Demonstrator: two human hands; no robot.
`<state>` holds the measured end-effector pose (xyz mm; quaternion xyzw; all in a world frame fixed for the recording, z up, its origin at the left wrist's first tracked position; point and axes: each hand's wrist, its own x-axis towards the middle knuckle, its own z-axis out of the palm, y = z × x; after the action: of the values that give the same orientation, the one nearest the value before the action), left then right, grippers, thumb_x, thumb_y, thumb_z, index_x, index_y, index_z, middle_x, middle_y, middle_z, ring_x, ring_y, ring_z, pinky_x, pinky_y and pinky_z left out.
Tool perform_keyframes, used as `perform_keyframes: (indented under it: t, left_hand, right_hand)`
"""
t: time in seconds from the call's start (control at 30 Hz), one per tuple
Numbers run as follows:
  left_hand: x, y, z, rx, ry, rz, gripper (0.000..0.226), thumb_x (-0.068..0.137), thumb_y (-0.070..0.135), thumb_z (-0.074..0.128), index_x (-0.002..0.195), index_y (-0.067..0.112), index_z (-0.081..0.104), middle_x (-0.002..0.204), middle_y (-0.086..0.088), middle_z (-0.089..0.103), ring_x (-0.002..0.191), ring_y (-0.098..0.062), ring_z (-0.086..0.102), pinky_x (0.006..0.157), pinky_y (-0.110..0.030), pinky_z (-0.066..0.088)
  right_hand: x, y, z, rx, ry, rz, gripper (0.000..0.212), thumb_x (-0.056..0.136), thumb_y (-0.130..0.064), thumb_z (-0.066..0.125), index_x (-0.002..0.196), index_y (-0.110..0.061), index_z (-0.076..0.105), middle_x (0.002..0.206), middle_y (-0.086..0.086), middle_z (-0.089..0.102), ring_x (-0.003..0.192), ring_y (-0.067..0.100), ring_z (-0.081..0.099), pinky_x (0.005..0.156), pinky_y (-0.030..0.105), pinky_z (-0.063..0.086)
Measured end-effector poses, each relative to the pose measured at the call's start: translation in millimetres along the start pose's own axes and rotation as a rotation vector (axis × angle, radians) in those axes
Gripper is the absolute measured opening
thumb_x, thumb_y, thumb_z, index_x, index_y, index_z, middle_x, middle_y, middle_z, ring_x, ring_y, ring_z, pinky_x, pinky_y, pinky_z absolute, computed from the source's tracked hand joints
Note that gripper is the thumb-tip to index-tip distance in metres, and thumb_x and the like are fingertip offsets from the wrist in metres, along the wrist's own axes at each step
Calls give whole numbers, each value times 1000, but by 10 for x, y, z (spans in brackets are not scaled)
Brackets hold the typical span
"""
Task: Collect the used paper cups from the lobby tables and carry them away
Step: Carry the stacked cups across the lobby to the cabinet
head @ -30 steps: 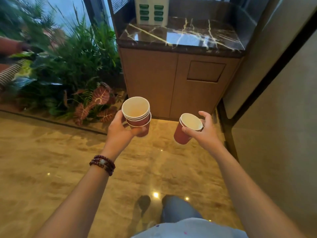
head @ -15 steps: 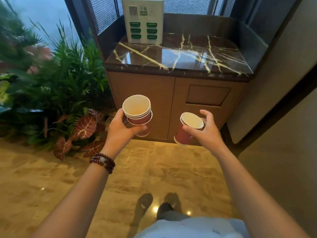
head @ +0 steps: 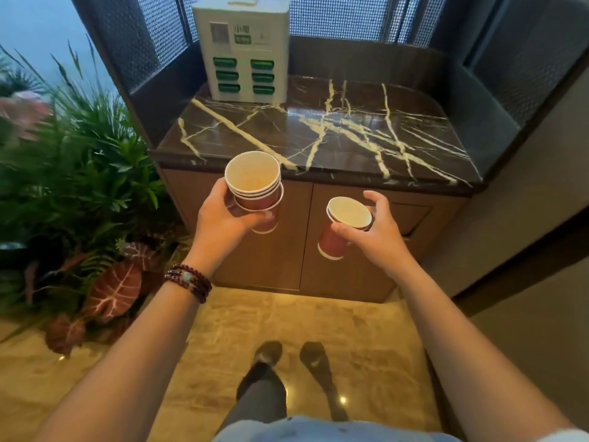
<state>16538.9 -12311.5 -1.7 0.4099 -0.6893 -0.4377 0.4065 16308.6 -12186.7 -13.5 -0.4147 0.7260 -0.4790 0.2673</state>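
My left hand grips a nested stack of several red paper cups with cream insides, held upright in front of the cabinet's left door. My right hand holds a single red paper cup, tilted a little, thumb and fingers curled round its rim and side. Both are at about chest height, just short of the cabinet's front edge. The cups look empty inside.
A wooden cabinet with a dark veined marble top stands straight ahead. A white and green charging station sits at the back left of the top. Plants fill the left side. A wall runs on the right.
I have stepped closer to the cabinet, which now fills more of the view. Both hands keep their cups and have stayed in the same pose.
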Motion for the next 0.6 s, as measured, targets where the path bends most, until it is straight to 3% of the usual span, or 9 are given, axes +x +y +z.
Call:
perform_keyframes:
  t: [0.13, 0.27, 0.37, 0.47, 0.6]
  left_hand:
    - [520, -112, 109, 2, -23, 18, 76, 65, 21, 85, 128, 34, 44, 115, 23, 55, 105, 9, 53, 75, -4, 43]
    - [1162, -195, 196, -16, -49, 47, 75, 67, 18, 84, 129, 31, 44, 113, 23, 55, 101, 16, 52, 74, -1, 43]
    - [1663, -224, 252, -31, -83, 59, 78, 66, 15, 84, 133, 26, 45, 113, 23, 56, 99, 21, 50, 76, 0, 42]
    - [2150, -250, 296, -4, -92, 85, 78, 67, 14, 84, 133, 24, 44, 113, 23, 54, 100, 19, 50, 77, 0, 41]
    - [2719, -310, 354, -14, -93, 61, 83, 64, 7, 84, 134, 19, 41, 114, 15, 55, 101, 7, 54, 79, -5, 42]
  right_hand:
    - [483, 9, 62, -13, 33, -4, 90, 69, -41, 80, 138, -32, 25, 124, -3, 44, 110, 16, 46, 85, 25, 44]
    - [1051, -77, 136, -52, 61, -55, 89, 69, -42, 80, 138, -32, 24, 119, -7, 41, 109, 14, 45, 76, 16, 40]
    - [1488, -162, 166, -72, 96, -82, 90, 70, -40, 80, 139, -31, 22, 128, -4, 42, 118, 17, 44, 92, 31, 44]
    - [1919, -250, 191, -99, 146, -80, 91, 70, -39, 80, 140, -30, 22, 141, 0, 38, 121, 17, 41, 95, 33, 41]
    - [2426, -327, 202, -94, 191, -79, 90, 70, -36, 80, 139, -28, 22, 142, 2, 37, 122, 18, 40, 93, 30, 38]
